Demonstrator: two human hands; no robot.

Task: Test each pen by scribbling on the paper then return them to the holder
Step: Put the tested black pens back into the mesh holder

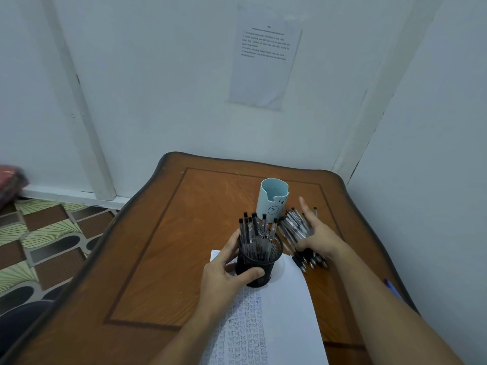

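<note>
- A wooden tabletop (184, 246) with a dark rim and an inlaid border fills the lower half of the view, pushed into a corner of pale walls.
- A patterned floor (39, 233) shows past the tabletop's left edge.
- A printed notice (263, 56) hangs on the far wall; its text is too small to read.
- A white sheet of paper (284, 312) lies at the near edge, right of centre, its left part covered in rows of handwritten marks.
- The left hand (226, 272) wraps fingers and thumb round a black mesh pen holder (259, 262), which stands on the paper's far end.
- The right hand (319, 235) lies palm down, fingers spread wide, on a heap of loose pens (292, 227) just right of the holder, towards the right edge.
- A light blue cup (274, 198) with a bear face stands behind the holder, near the far edge.
- About ten clear-barrelled pens (254, 233) with black caps stand upright in the holder.
- A blue pen (392, 287) lies at the right edge, partly hidden by the right forearm.
</note>
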